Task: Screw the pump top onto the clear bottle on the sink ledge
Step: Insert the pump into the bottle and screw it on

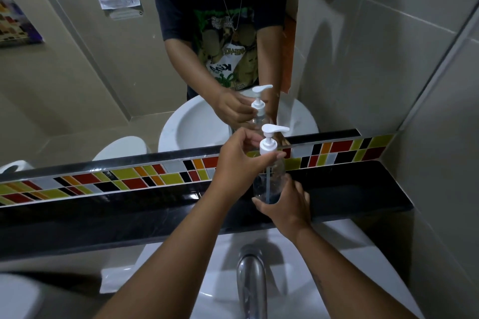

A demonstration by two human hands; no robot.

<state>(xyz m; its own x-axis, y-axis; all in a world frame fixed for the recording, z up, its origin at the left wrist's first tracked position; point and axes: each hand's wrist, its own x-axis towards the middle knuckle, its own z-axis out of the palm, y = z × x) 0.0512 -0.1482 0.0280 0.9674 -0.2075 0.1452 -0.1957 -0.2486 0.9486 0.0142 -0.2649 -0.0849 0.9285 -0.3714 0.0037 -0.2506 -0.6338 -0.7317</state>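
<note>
I had one view only, the wide-angle camera worn on the head, so no second view overlapped it. It looked forward and steeply down over the sink point(305, 274), close to the black ledge point(363, 189) that crossed mid-frame. The tap point(251, 277) sat at six o'clock, nearest the lens. The mirror point(103, 72) filled the frame from ten to one o'clock, facing the camera. Straight lines bowed toward the edges, probably from the wide lens.
</note>
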